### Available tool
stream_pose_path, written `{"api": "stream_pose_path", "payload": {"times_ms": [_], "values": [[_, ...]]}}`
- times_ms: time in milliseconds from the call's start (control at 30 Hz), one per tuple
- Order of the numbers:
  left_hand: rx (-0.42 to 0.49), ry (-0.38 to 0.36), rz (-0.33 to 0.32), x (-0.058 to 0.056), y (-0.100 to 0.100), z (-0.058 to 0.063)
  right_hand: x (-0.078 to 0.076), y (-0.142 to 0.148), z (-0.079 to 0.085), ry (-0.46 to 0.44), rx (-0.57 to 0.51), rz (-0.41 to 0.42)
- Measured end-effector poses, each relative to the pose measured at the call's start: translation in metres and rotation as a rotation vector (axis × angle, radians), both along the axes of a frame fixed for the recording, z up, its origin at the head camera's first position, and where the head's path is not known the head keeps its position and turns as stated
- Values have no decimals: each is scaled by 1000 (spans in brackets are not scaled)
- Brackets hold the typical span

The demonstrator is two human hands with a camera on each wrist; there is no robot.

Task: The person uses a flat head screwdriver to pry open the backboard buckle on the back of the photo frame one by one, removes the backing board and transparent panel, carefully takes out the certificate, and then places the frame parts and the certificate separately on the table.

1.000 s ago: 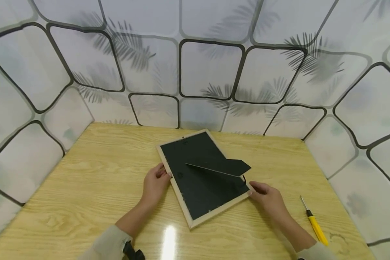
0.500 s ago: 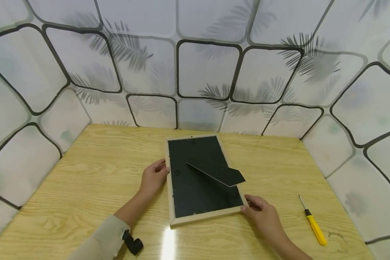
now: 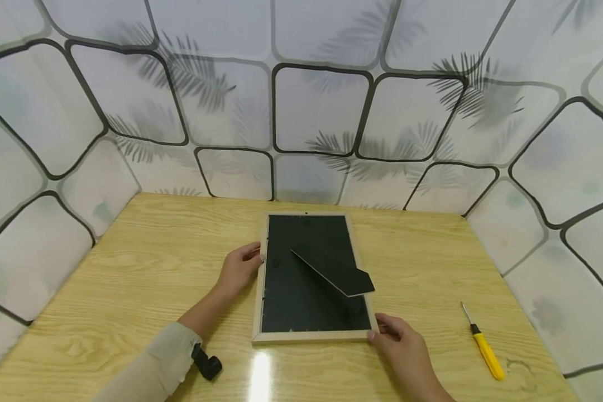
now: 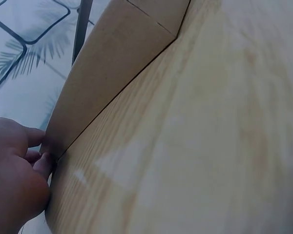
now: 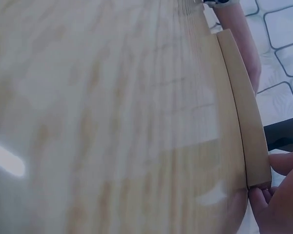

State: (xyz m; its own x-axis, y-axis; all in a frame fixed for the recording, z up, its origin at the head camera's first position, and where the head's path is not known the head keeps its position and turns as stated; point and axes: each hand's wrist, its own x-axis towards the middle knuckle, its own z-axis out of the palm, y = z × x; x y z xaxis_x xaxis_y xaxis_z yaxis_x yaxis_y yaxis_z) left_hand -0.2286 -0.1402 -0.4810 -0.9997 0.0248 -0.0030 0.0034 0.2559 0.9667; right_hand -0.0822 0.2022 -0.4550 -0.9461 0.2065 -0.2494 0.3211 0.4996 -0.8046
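A picture frame [image 3: 311, 336] with a pale wooden border lies back side up on the table, its sides nearly square to me. Its black backing board [image 3: 301, 301] carries a black easel leg [image 3: 349, 279] that is swung out and slants up toward the lower right. My left hand [image 3: 238, 271] grips the left border around its middle, thumb and fingers at the edge. At the near right corner, my right hand [image 3: 402, 349] pinches the border; the right wrist view shows the thumb and fingers around that corner of the frame [image 5: 244, 107]. The frame's front is hidden.
A screwdriver [image 3: 488, 353] with a yellow handle lies on the wood-grain table [image 3: 156, 245] to the right of my right hand. Patterned fabric walls [image 3: 321, 111] rise along the table's back and sides. A small black device [image 3: 208, 365] sits at my left cuff.
The picture frame has turned clockwise from a slant to nearly straight. My right hand has moved toward me and slightly left with its corner, while my left hand has barely shifted.
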Motion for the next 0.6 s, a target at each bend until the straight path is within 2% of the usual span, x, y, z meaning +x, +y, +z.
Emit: {"api": "stream_pose_path", "payload": {"times_ms": [133, 300, 467, 600], "values": [[-16, -6, -15, 1, -1, 1, 1, 1, 0, 2, -5, 11], [-66, -15, -32, 8, -2, 7, -7, 8, 11, -6, -79, 11], [-127, -1, -55, 21, -3, 11, -28, 15, 32, 86, -118, 42], [-127, 0, -58, 29, -2, 10, -42, 14, 53, 172, -154, 89]]}}
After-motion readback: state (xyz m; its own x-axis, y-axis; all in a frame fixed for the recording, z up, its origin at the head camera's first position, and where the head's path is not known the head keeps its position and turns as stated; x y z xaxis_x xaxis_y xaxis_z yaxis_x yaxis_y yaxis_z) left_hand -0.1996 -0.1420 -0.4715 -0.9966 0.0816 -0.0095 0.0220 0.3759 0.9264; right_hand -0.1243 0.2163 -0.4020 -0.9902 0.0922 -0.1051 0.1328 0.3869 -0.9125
